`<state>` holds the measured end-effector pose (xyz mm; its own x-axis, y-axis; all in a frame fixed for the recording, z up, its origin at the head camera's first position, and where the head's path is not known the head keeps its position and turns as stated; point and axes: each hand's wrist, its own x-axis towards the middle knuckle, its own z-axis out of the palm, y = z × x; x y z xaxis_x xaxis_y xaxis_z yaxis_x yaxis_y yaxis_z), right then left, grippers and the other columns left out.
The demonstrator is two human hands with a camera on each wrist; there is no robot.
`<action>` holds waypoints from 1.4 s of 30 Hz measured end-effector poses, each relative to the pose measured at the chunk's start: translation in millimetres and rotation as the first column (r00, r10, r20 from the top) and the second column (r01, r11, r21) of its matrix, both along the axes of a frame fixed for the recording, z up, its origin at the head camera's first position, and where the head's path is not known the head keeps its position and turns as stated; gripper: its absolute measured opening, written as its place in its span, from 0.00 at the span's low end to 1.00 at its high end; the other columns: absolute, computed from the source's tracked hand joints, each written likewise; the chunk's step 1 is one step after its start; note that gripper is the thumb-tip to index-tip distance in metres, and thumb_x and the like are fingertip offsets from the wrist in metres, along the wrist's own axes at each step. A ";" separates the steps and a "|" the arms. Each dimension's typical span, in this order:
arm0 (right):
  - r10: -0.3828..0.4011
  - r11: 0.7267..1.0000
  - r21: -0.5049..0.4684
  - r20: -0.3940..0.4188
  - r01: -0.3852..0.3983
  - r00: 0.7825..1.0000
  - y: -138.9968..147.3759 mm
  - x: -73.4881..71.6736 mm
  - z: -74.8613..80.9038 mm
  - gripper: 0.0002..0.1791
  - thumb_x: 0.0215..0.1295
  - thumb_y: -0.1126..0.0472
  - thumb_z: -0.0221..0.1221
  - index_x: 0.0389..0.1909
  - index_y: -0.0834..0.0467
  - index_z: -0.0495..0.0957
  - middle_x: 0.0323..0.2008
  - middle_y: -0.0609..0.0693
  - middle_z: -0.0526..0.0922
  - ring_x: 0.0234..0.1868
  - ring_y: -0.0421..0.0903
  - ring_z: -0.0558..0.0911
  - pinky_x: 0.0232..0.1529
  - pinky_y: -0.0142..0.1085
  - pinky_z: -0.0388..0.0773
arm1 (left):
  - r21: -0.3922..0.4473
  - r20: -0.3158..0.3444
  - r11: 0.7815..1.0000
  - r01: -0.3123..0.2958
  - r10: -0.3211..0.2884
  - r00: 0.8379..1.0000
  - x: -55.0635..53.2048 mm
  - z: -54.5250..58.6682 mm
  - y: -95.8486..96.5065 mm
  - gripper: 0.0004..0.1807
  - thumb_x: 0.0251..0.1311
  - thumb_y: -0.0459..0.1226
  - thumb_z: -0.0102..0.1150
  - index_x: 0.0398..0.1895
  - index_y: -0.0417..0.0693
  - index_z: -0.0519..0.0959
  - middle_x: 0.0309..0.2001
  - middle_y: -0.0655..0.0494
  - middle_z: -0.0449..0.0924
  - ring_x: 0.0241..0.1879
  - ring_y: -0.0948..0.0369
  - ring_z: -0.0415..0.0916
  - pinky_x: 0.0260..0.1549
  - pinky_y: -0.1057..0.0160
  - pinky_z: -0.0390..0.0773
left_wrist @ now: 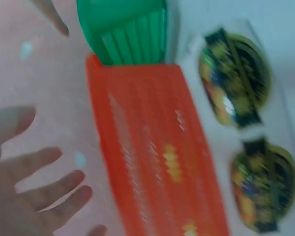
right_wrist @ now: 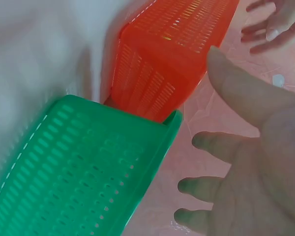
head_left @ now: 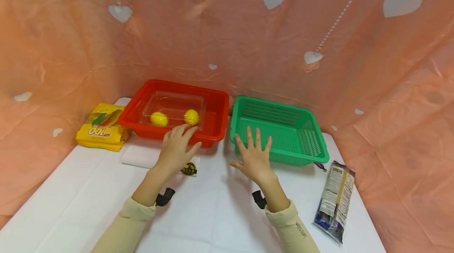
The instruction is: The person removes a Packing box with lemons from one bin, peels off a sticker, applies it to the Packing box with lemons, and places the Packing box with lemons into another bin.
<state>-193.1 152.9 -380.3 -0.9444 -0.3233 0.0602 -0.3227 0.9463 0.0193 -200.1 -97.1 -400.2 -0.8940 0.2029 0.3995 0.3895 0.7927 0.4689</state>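
In the head view my left hand (head_left: 176, 146) hovers at the front rim of a red plastic basket (head_left: 136, 126), fingers spread and holding nothing. Inside that basket lie a clear plastic box (head_left: 173, 101) and two yellow fruits that look like lemons, one at left (head_left: 159, 119) and another at right (head_left: 192, 117). To the right, my right hand (head_left: 253, 158) is held with fingers fanned out near the front rim of a green plastic basket (head_left: 283, 154), with nothing in its grasp. The right wrist view shows its fingers (right_wrist: 201, 190) apart from the green basket.
A yellow snack package (head_left: 103, 127) lies left of the red basket. White packaging with round fruit labels (head_left: 189, 169) is beneath my left hand. A long dark packet (head_left: 335, 201) lies at the table's right side, and a small purple item (head_left: 320, 166) beside the green basket.
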 end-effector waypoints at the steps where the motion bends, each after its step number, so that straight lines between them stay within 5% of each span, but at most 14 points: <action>1: 0.002 1.000 -0.008 -0.006 -0.003 1.000 0.4 -0.3 -0.7 0.47 0.62 0.38 0.64 0.77 0.51 0.57 0.77 0.65 0.45 0.76 0.68 0.40 0.66 0.74 0.39 | 0.071 -0.023 0.997 -0.017 0.018 1.000 -1.6 -2.0 -5.0 0.27 0.64 0.42 0.63 0.63 0.38 0.75 0.60 0.37 0.72 0.62 0.40 0.66 0.61 0.34 0.62; 3: 0.009 1.000 -0.023 -0.018 -0.009 1.000 1.0 0.1 -1.3 0.46 0.62 0.39 0.64 0.77 0.52 0.59 0.77 0.66 0.47 0.76 0.68 0.41 0.66 0.74 0.40 | 0.208 -0.066 0.977 -0.053 0.068 0.996 -4.6 -6.4 -15.2 0.22 0.64 0.38 0.62 0.57 0.35 0.78 0.54 0.37 0.77 0.54 0.41 0.73 0.55 0.38 0.70; 6: 0.014 0.999 -0.047 -0.022 -0.015 1.000 0.9 0.8 -1.5 0.45 0.62 0.41 0.65 0.76 0.53 0.60 0.76 0.66 0.48 0.76 0.69 0.42 0.66 0.74 0.40 | 0.394 -0.104 0.912 -0.116 0.170 0.980 -8.6 -13.3 -30.5 0.15 0.62 0.32 0.61 0.50 0.32 0.81 0.46 0.37 0.81 0.46 0.42 0.78 0.46 0.44 0.76; 9: 0.017 0.998 -0.063 -0.011 -0.018 1.000 -0.1 1.1 -1.6 0.45 0.63 0.41 0.64 0.76 0.53 0.60 0.77 0.66 0.47 0.76 0.68 0.42 0.66 0.74 0.39 | 0.548 -0.108 0.815 -0.188 0.292 0.950 -11.1 -19.5 -45.0 0.10 0.60 0.27 0.61 0.44 0.30 0.82 0.40 0.37 0.83 0.39 0.45 0.80 0.39 0.57 0.76; 15: 0.028 0.995 -0.097 -0.010 -0.028 1.000 -1.7 0.5 -3.0 0.44 0.64 0.43 0.65 0.76 0.53 0.60 0.77 0.66 0.47 0.76 0.67 0.41 0.66 0.74 0.38 | 0.718 -0.045 0.617 -0.324 0.505 0.862 -14.1 -27.7 -67.0 0.08 0.59 0.25 0.59 0.41 0.26 0.81 0.38 0.35 0.79 0.34 0.54 0.75 0.35 0.76 0.69; 19: 0.030 0.994 -0.108 -0.006 -0.031 1.000 -1.2 0.0 -4.3 0.43 0.64 0.43 0.65 0.76 0.53 0.60 0.77 0.66 0.47 0.77 0.67 0.41 0.66 0.74 0.38 | 0.789 0.061 0.484 -0.378 0.551 0.832 -14.4 -29.4 -75.1 0.12 0.59 0.25 0.61 0.46 0.27 0.79 0.42 0.42 0.74 0.34 0.66 0.73 0.36 0.79 0.72; 23: 0.030 0.993 -0.112 -0.010 -0.031 0.999 -0.3 -0.7 -5.8 0.43 0.64 0.43 0.64 0.76 0.53 0.60 0.77 0.66 0.47 0.76 0.67 0.42 0.66 0.74 0.39 | 0.822 0.166 0.377 -0.426 0.557 0.814 -14.7 -29.8 -79.3 0.19 0.58 0.26 0.65 0.53 0.29 0.75 0.47 0.52 0.67 0.33 0.72 0.73 0.38 0.80 0.75; 29: 0.032 0.992 -0.123 0.001 -0.031 0.999 -0.6 -1.3 -8.2 0.42 0.65 0.44 0.64 0.76 0.54 0.60 0.77 0.66 0.47 0.76 0.68 0.42 0.66 0.74 0.39 | 0.871 0.303 0.198 -0.449 0.503 0.809 -20.2 -29.6 -83.1 0.32 0.55 0.25 0.68 0.64 0.39 0.68 0.48 0.58 0.65 0.37 0.67 0.75 0.37 0.78 0.78; 35: 0.035 0.989 -0.146 0.003 -0.034 0.999 -2.3 -1.5 -9.0 0.42 0.65 0.45 0.64 0.75 0.54 0.61 0.76 0.67 0.48 0.76 0.68 0.42 0.66 0.74 0.38 | 0.932 0.358 -0.090 -0.351 0.388 0.849 -26.9 -27.7 -86.8 0.41 0.56 0.22 0.66 0.69 0.48 0.58 0.46 0.56 0.62 0.38 0.63 0.75 0.37 0.75 0.81; 37: 0.036 0.988 -0.153 0.006 -0.035 0.999 -3.1 -0.8 -8.5 0.42 0.65 0.45 0.65 0.75 0.55 0.61 0.76 0.67 0.48 0.76 0.68 0.42 0.66 0.74 0.37 | 0.932 0.363 -0.157 -0.327 0.373 0.854 -29.1 -27.9 -87.8 0.40 0.55 0.21 0.65 0.68 0.50 0.59 0.45 0.56 0.62 0.37 0.62 0.75 0.36 0.73 0.81; 39: 0.036 0.987 -0.156 0.009 -0.034 0.999 -3.4 -0.7 -8.1 0.42 0.65 0.46 0.65 0.75 0.55 0.61 0.76 0.67 0.48 0.76 0.68 0.42 0.66 0.74 0.37 | 0.935 0.353 -0.182 -0.305 0.386 0.852 -31.4 -28.6 -87.6 0.37 0.53 0.19 0.65 0.64 0.48 0.64 0.44 0.55 0.62 0.34 0.61 0.74 0.35 0.73 0.82; 42: 0.035 0.987 -0.159 0.004 -0.034 0.999 -3.2 -1.7 -6.9 0.41 0.65 0.46 0.65 0.75 0.55 0.62 0.76 0.67 0.49 0.76 0.68 0.43 0.66 0.74 0.38 | 0.941 0.339 -0.161 -0.299 0.416 0.844 -34.2 -28.8 -85.0 0.31 0.50 0.17 0.65 0.56 0.46 0.70 0.42 0.55 0.63 0.32 0.62 0.72 0.33 0.75 0.81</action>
<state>-194.8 149.7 -387.2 -0.9335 -0.3424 0.1070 -0.3547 0.9254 -0.1332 -234.4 -182.2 -429.0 -0.6369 -0.7620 -0.1174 0.3008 -0.3857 0.8722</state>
